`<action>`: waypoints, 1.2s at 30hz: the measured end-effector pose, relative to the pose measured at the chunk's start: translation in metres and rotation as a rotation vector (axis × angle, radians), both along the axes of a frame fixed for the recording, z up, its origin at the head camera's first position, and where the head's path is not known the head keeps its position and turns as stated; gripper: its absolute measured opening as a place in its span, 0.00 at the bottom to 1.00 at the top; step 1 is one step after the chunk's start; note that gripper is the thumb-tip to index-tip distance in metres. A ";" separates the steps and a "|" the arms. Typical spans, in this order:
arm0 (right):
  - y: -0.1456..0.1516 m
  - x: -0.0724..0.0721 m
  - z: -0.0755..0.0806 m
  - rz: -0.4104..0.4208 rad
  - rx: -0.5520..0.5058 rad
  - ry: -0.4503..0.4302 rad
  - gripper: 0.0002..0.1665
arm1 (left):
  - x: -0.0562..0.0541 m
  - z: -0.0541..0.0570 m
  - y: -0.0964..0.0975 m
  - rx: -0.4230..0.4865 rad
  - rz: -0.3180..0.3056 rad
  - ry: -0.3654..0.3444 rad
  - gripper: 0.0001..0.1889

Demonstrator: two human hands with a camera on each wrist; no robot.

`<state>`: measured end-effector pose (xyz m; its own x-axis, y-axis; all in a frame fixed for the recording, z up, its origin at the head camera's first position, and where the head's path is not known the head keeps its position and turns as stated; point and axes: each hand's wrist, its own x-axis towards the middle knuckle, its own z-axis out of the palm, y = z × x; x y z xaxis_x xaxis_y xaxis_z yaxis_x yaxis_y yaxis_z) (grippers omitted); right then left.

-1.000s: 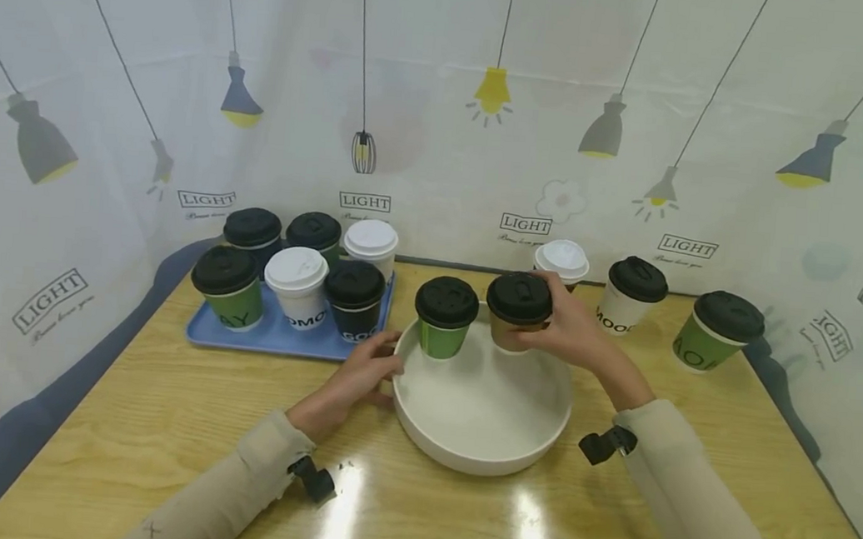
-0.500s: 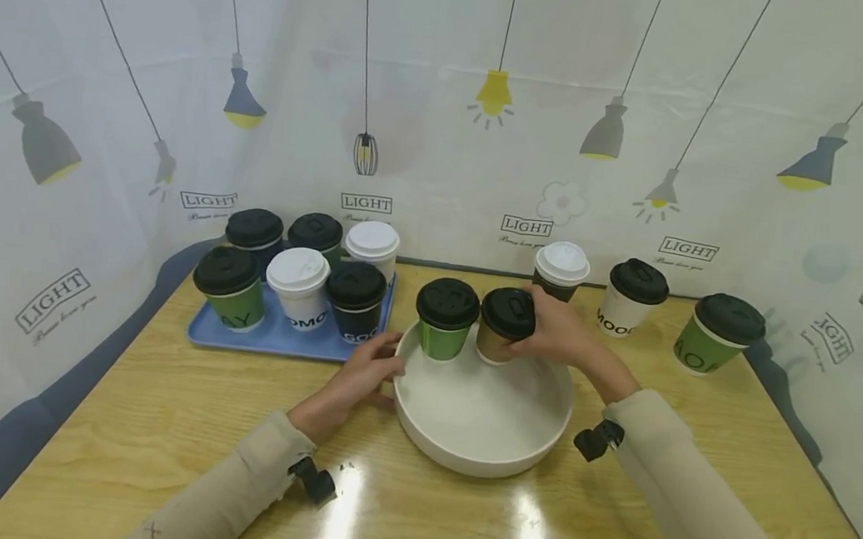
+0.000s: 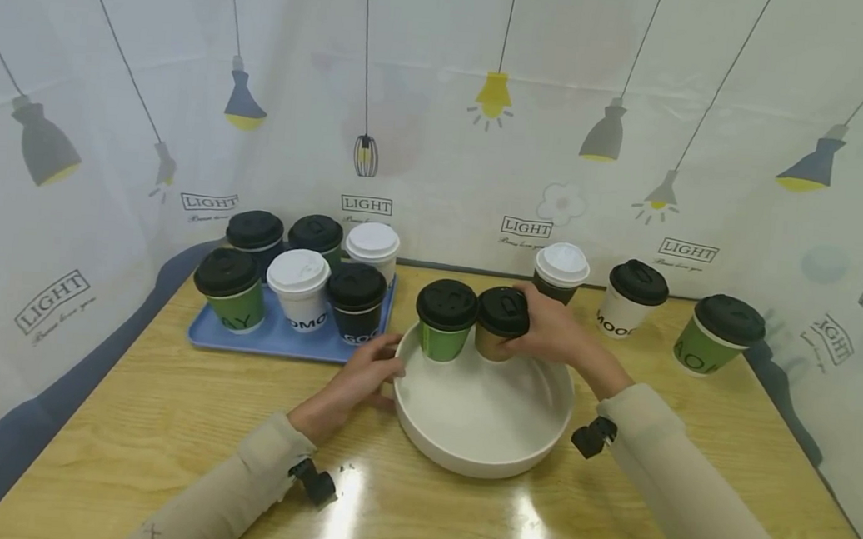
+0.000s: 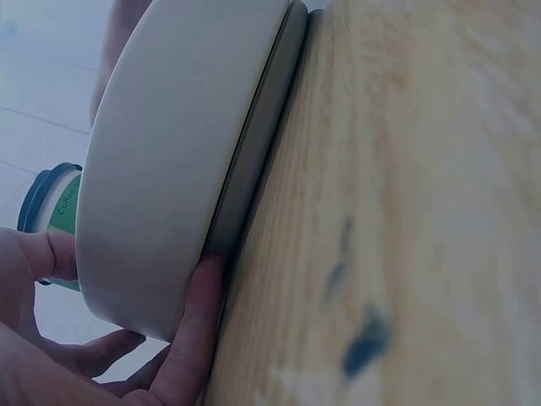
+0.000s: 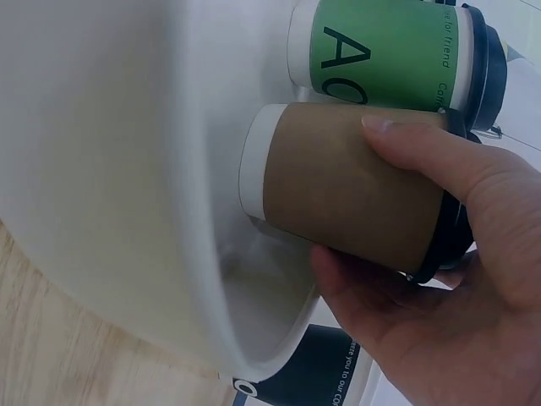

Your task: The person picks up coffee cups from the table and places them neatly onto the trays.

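Observation:
In the head view, my right hand [image 3: 548, 324] grips a brown paper coffee cup [image 3: 491, 346] with a black lid, at the far side of a round white tray [image 3: 481, 423]. The right wrist view shows the thumb along the brown sleeve [image 5: 355, 178] and the fingers round the other side. A green coffee cup [image 3: 443, 341] with a black lid stands in the tray, right beside the brown one. My left hand [image 3: 356, 377] holds the tray's left side; in the left wrist view its thumb is at the rim and a finger [image 4: 199, 313] reaches under the wall.
A blue tray [image 3: 209, 337] with several lidded cups stands at the back left. Behind my right hand, a white-lidded cup [image 3: 562, 270], a white cup [image 3: 628, 304] and a green cup [image 3: 712, 339] stand on the wooden table [image 3: 165, 418]. A printed curtain [image 3: 441, 136] rises behind.
My right hand has brought the brown cup left and slightly down, next to the green cup in the tray. The left hand has stayed at the tray's side.

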<state>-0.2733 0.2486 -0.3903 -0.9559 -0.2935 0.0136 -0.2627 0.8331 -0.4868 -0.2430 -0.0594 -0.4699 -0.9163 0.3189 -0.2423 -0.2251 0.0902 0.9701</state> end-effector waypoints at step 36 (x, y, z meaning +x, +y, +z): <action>0.071 0.051 -0.041 0.047 -0.421 -0.164 0.32 | 0.030 0.025 0.015 -0.125 0.067 0.017 0.41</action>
